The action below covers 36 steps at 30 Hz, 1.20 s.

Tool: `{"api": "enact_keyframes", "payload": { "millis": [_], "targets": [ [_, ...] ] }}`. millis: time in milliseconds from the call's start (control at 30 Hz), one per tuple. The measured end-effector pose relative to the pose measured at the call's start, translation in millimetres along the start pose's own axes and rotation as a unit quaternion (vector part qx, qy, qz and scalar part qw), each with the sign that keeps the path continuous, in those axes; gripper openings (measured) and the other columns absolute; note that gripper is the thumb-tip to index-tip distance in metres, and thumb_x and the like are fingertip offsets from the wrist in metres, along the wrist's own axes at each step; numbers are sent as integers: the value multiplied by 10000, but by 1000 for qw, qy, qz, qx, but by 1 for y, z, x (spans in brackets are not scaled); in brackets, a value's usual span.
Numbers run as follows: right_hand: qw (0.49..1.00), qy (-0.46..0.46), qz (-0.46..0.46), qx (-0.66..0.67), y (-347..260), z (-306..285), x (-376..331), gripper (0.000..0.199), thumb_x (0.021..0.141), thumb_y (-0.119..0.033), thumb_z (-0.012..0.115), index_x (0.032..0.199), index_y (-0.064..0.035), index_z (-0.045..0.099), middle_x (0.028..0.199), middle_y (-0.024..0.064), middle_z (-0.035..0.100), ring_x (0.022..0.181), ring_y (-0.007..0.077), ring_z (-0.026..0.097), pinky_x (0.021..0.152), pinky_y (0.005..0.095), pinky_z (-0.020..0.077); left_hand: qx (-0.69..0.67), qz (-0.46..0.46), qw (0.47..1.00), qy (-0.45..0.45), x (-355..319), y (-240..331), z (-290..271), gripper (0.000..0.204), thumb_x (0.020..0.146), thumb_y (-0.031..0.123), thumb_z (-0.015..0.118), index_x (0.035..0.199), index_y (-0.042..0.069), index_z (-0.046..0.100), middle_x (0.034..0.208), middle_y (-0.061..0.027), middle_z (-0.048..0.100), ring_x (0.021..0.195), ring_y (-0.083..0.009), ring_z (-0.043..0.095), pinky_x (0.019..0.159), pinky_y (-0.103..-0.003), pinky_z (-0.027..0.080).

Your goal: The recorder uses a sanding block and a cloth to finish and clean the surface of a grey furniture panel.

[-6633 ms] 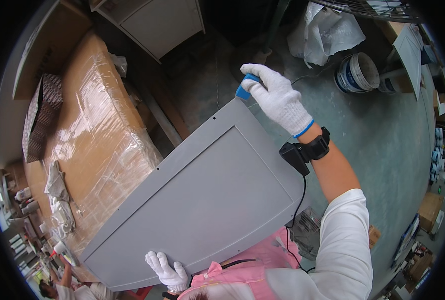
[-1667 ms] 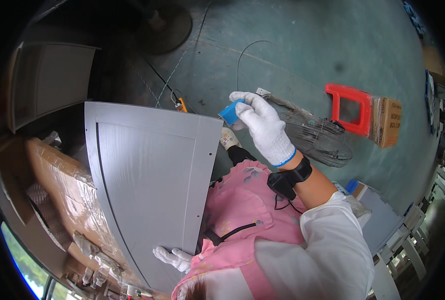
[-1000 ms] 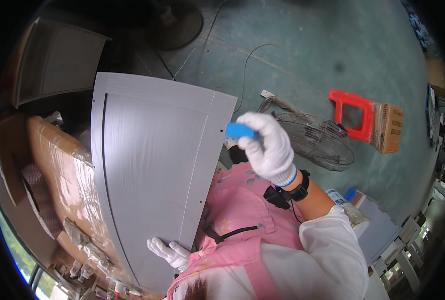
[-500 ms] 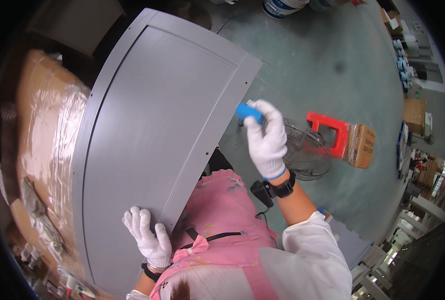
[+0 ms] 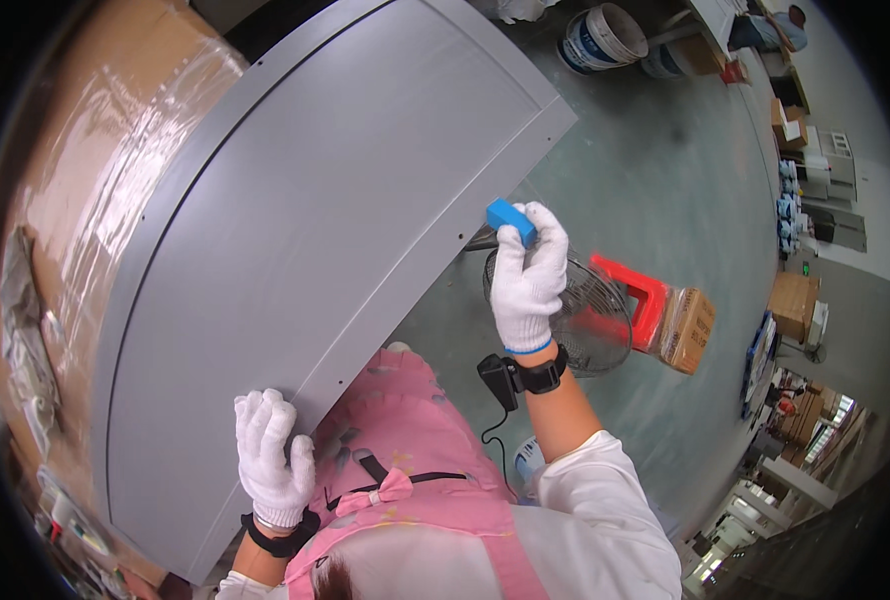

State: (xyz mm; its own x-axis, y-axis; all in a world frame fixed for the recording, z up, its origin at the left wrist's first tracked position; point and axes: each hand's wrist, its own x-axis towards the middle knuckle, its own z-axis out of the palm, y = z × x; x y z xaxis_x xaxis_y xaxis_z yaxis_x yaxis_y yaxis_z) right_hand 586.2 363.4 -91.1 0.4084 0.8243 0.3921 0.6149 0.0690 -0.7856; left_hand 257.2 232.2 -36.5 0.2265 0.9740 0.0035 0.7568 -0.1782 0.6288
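A large grey panel (image 5: 295, 220) with a curved outer edge, a raised border and small dark holes lies in front of me. My left hand (image 5: 273, 460), in a white knitted glove, rests on the panel's near edge, fingers stretched over the surface and thumb apart. Between the thumb and fingers of my gloved right hand (image 5: 530, 285) is a small blue rectangular block (image 5: 511, 222). That hand is raised beside the panel's right edge, and I cannot tell whether the block touches the panel.
A round wire-guarded fan (image 5: 590, 325) stands on the green floor below my right hand. Past it are a red stool-like object (image 5: 647, 310) and a carton (image 5: 687, 330). Plastic-wrapped cardboard (image 5: 85, 140) lies left of the panel. White buckets (image 5: 603, 40) stand at the back.
The panel appears turned clockwise and lower in view, with the surroundings shifted too. My left hand's fingers are closer together. The right hand still grips the blue block.
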Motion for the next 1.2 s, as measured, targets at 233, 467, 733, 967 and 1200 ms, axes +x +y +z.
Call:
{"api": "enact_keyframes", "payload": {
  "millis": [233,467,733,967,1200],
  "targets": [
    [972,-205,-95,71,-56,-7,-82,325,916,-163,686,1171,-4,561,1079,178,641,961,348,636,864,424,511,5,-35,998,59,-66,5,9,458,829,27,581,1287,38,571,1360,-195,551,1320,-435,474,1145,-581,302],
    [988,-87,-122,35,-54,10,-117,293,938,-195,678,1140,-11,574,1065,152,622,930,327,620,837,416,501,46,-71,992,97,-152,27,16,384,929,106,571,1306,34,549,1368,-198,547,1315,-421,479,1126,-524,350],
    [989,-76,-98,77,-87,14,-151,258,926,-118,666,1131,-7,555,1016,143,617,882,326,607,813,417,493,41,-112,985,126,-229,42,7,385,915,91,595,1293,27,564,1328,-204,563,1261,-419,522,1097,-506,390],
    [941,-217,-212,150,-133,23,-247,287,907,-154,679,1134,-21,563,1043,165,611,934,365,601,842,446,484,14,-121,983,136,-270,34,5,372,918,101,611,1280,24,581,1304,-203,583,1239,-412,546,1067,-486,427],
    [989,-68,-115,64,-142,31,-246,259,908,-71,671,1135,-17,560,1037,142,612,897,300,605,823,409,488,0,-128,984,124,-321,-6,-14,373,907,100,609,1271,19,588,1305,-201,586,1229,-411,558,1057,-475,439]
  ]
}}
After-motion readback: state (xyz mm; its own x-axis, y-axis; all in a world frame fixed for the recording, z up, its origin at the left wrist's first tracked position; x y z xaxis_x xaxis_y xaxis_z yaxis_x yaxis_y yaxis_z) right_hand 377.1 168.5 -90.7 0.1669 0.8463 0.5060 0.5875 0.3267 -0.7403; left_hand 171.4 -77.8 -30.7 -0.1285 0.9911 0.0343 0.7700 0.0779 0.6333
